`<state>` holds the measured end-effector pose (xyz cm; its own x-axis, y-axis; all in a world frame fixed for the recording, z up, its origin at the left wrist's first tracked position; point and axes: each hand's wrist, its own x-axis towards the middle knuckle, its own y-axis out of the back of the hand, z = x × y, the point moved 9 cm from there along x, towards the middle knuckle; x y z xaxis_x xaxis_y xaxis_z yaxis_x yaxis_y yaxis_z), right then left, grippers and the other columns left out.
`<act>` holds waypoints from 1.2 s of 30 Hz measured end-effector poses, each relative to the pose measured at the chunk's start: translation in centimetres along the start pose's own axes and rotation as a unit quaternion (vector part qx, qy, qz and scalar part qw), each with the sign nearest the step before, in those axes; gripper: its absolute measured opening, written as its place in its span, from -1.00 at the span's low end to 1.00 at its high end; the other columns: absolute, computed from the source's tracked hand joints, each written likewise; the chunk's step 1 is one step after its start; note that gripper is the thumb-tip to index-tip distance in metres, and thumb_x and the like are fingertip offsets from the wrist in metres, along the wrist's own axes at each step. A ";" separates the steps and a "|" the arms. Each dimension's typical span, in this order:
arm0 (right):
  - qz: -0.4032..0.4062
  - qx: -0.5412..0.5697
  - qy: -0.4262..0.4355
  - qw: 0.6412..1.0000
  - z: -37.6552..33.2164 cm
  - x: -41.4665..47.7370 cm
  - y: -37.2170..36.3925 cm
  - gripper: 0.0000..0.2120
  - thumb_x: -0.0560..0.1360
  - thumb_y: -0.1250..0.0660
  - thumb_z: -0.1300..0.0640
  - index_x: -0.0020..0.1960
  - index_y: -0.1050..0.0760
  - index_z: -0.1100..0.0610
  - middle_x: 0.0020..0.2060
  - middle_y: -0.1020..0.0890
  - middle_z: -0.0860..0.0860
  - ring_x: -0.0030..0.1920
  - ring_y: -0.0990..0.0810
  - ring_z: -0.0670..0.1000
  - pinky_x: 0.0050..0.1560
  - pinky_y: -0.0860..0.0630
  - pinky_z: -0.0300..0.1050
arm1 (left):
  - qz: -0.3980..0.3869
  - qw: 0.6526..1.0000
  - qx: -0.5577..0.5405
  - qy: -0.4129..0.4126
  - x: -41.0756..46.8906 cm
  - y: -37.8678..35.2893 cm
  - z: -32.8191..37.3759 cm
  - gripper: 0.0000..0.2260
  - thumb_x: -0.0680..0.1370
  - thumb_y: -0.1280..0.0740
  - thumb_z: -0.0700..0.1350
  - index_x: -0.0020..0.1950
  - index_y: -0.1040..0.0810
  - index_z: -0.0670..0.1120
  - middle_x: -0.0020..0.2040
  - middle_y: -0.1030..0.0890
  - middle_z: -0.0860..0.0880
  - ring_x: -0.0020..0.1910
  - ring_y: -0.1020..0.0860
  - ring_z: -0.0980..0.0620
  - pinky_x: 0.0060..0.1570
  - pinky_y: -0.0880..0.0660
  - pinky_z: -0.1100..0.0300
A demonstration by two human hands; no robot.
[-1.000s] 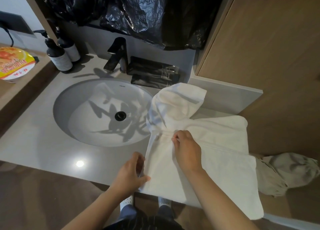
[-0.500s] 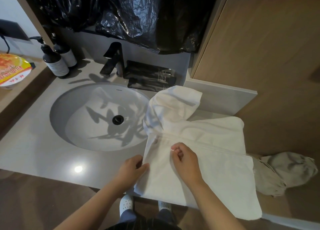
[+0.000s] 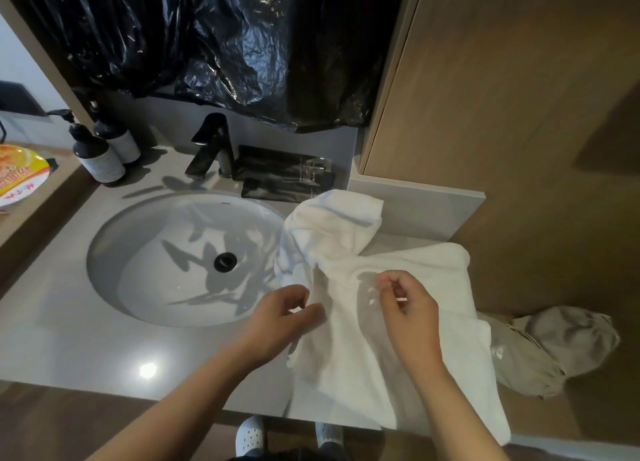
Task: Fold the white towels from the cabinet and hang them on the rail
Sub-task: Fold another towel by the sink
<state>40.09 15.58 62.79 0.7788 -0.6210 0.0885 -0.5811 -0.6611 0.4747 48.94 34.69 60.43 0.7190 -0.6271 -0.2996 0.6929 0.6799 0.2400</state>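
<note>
Now we note a change from half a second ago: both hands, then pinching the towel's folded edge, have lifted off it. The left hand hovers at the left edge of the white towel with fingers curled and slightly apart, clamped on nothing we can make out; the right hand hangs above the towel's middle, thumb and fingertips drawn near each other, and we cannot tell whether any cloth lies between them. We judge that one fold is set and the next grip is being sought. The towel lies on the right part of the grey counter, its far portion bunched in a hump just beside the sink, its near right corner overhanging the counter's near edge. Open room is limited: the basin is immediately left, a raised ledge and the wooden cabinet stand to the far right, and a grey cloth bundle lies to the right, touching the towel. No rail is in view.
</note>
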 end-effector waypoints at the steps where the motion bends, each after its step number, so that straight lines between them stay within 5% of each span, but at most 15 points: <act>1: 0.008 0.009 0.006 1.000 -0.7 0.4 0.6 -0.77 0.57 -0.30 0.20 -0.08 -0.54 -0.13 -0.14 -0.64 -0.20 -0.10 -0.58 -0.18 -0.16 -0.44 -0.44 | 0.008 1.000 -0.003 -0.006 0.4 0.1 1.1 -0.71 0.44 -0.36 0.07 -0.38 -0.37 -0.01 -0.45 -0.41 0.08 -0.51 -0.39 0.09 -0.45 -0.33 0.29; 7: 0.026 0.058 0.044 0.997 -5.6 1.9 4.5 -0.80 0.57 -0.32 0.16 -0.12 -0.58 -0.12 -0.18 -0.66 -0.22 -0.15 -0.61 -0.15 -0.18 -0.47 -0.42 | 0.086 0.993 -0.015 -0.081 2.7 1.7 9.8 -0.69 0.39 -0.35 0.11 -0.33 -0.44 -0.12 -0.40 -0.46 0.02 -0.35 -0.46 0.04 -0.24 -0.38 0.11; 13: 0.043 0.098 0.083 0.991 -10.9 3.2 8.2 -0.84 0.56 -0.33 0.15 -0.09 -0.60 -0.09 -0.19 -0.66 -0.21 -0.15 -0.61 -0.17 -0.20 -0.48 -0.43 | 0.191 0.967 0.002 -0.168 4.0 4.6 18.5 -0.69 0.54 -0.36 -0.10 -0.25 -0.39 -0.31 -0.36 -0.39 -0.10 -0.33 -0.36 -0.04 -0.26 -0.30 0.07; 17: 0.045 0.118 0.128 0.984 -14.7 3.3 10.1 -0.84 0.54 -0.34 0.16 -0.08 -0.61 -0.09 -0.17 -0.66 -0.19 -0.11 -0.62 -0.12 -0.15 -0.53 -0.35 | 0.247 0.946 -0.024 -0.209 3.5 6.0 21.9 -0.68 0.53 -0.35 -0.12 -0.29 -0.33 -0.25 -0.40 -0.33 -0.06 -0.39 -0.30 0.05 -0.36 -0.29 0.20; 22: 0.037 0.105 0.162 0.981 -17.9 3.0 10.7 -0.89 0.51 -0.35 0.06 -0.05 -0.61 -0.15 -0.11 -0.66 -0.20 -0.03 -0.61 -0.10 -0.09 -0.57 -0.27 | 0.225 0.949 -0.038 -0.215 3.4 4.8 23.3 -0.68 0.55 -0.35 -0.10 -0.35 -0.34 -0.12 -0.45 -0.37 -0.01 -0.54 -0.36 0.21 -0.52 -0.31 0.49; 28: 0.034 0.088 0.161 0.982 -18.8 2.6 10.5 -0.71 0.35 -0.29 -0.27 -0.04 -0.61 -0.16 -0.09 -0.64 -0.23 -0.02 -0.60 -0.12 -0.08 -0.56 -0.32 | 0.178 0.960 -0.076 -0.201 3.9 3.5 23.6 -0.70 0.54 -0.37 -0.15 -0.34 -0.37 -0.17 -0.45 -0.41 -0.02 -0.60 -0.39 0.22 -0.56 -0.33 0.46; 36: 0.056 -0.002 0.187 0.981 -19.4 2.3 9.7 -0.63 0.32 -0.34 -0.27 0.01 -0.60 -0.08 -0.07 -0.59 -0.22 -0.04 -0.58 -0.13 -0.12 -0.56 -0.32 | 0.190 0.964 -0.064 -0.176 4.6 3.4 22.8 -0.72 0.53 -0.39 -0.10 -0.33 -0.41 -0.15 -0.46 -0.45 0.03 -0.56 -0.42 0.25 -0.53 -0.34 0.46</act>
<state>40.80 15.92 84.58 0.7423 -0.4924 0.4546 -0.6682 -0.5947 0.4470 55.81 25.45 80.93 0.9087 -0.3987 0.1238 0.3804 0.9129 0.1479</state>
